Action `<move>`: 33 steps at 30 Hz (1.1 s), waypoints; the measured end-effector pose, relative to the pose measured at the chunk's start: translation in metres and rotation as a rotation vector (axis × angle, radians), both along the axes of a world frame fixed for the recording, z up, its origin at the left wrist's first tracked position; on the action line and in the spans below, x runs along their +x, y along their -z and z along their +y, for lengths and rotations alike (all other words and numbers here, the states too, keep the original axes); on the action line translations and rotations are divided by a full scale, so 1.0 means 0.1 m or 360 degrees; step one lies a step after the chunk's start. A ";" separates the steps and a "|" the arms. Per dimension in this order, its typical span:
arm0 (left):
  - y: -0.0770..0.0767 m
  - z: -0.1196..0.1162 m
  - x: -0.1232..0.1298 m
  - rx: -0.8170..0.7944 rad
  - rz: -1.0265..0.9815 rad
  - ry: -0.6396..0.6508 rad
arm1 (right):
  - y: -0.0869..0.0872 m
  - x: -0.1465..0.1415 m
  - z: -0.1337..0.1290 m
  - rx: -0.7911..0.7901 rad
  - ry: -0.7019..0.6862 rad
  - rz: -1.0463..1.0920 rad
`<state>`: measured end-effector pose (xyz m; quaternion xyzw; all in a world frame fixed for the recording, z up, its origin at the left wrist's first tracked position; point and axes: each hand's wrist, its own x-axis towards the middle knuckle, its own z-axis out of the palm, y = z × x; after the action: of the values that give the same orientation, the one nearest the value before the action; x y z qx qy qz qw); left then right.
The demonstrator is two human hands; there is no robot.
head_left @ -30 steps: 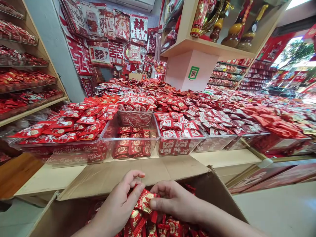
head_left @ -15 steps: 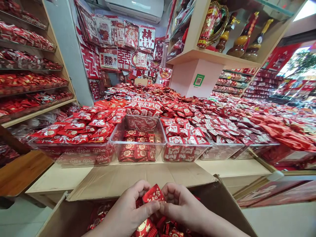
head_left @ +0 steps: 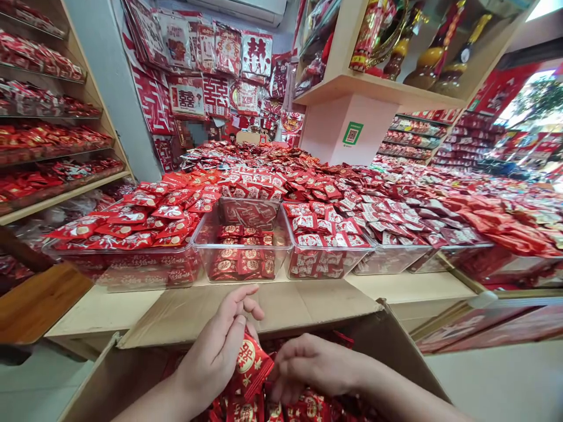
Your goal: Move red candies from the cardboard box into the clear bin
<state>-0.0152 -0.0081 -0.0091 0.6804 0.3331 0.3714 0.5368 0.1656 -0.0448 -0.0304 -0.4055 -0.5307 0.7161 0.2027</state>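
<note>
My left hand (head_left: pixel 222 337) is above an open cardboard box (head_left: pixel 417 375), thumb and palm closed on a red candy packet (head_left: pixel 254 360) with a gold round character. Its upper fingers point away from me. Close by on the right, my right hand (head_left: pixel 314 363) reaches down into the box with curved fingers, slightly blurred, over loose red packets (head_left: pixel 310 404). I see nothing held in it. Its fingertips are partly lost among the packets.
Behind the box flap (head_left: pixel 308 299), a clear bin (head_left: pixel 281 258) holds stacked red packets below its rim. Fuller bins stand on both sides, a left bin (head_left: pixel 145 258) and a right bin (head_left: pixel 329 261). A wooden stool (head_left: pixel 44 299) is at left, and a shelf unit (head_left: pixel 396 88) overhangs the display.
My hands were together around a red packet. Now they are apart: the left has risen and moved left with a packet, the right has turned down into the box.
</note>
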 end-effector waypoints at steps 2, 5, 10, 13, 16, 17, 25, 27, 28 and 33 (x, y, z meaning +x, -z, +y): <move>0.03 -0.02 0.01 0.0124 0.0112 -0.0022 | -0.12 -0.08 -0.04 -0.0150 0.0154 0.0285; 0.03 -0.06 0.03 0.0170 0.0184 -0.0093 | -0.15 -0.23 -0.08 -0.0122 0.0350 0.0352; -0.09 -0.06 0.06 -0.0306 0.0193 -0.0025 | -0.07 -0.20 -0.04 -0.0062 0.0510 0.0256; -0.09 -0.04 0.05 -0.0508 0.0205 0.0192 | -0.12 -0.06 -0.03 0.0142 0.0494 0.0094; -0.04 -0.03 0.01 -0.0554 0.0188 0.0329 | -0.22 0.00 -0.04 0.0175 0.0278 0.0266; -0.02 -0.02 0.00 -0.0554 0.0178 0.0347 | -0.24 -0.01 -0.04 0.0122 0.0161 0.0369; -0.07 -0.01 -0.01 -0.0569 -0.0116 0.0253 | -0.39 -0.14 0.05 0.0213 0.0361 0.0351; -0.09 -0.02 -0.01 -0.0555 -0.0152 0.0149 | -0.61 -0.10 0.17 0.0304 0.0412 0.0195; -0.10 -0.02 -0.01 -0.0562 -0.0152 0.0066 | -0.74 -0.07 0.27 0.0400 0.0473 0.0155; -0.04 0.00 -0.02 -0.0301 0.0149 -0.0013 | -1.24 -0.06 1.10 0.0930 0.0881 -0.0011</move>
<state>-0.0171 -0.0084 -0.0046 0.6420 0.3942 0.3082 0.5809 0.1600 0.0650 0.0936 -0.4609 -0.5834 0.4521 0.4928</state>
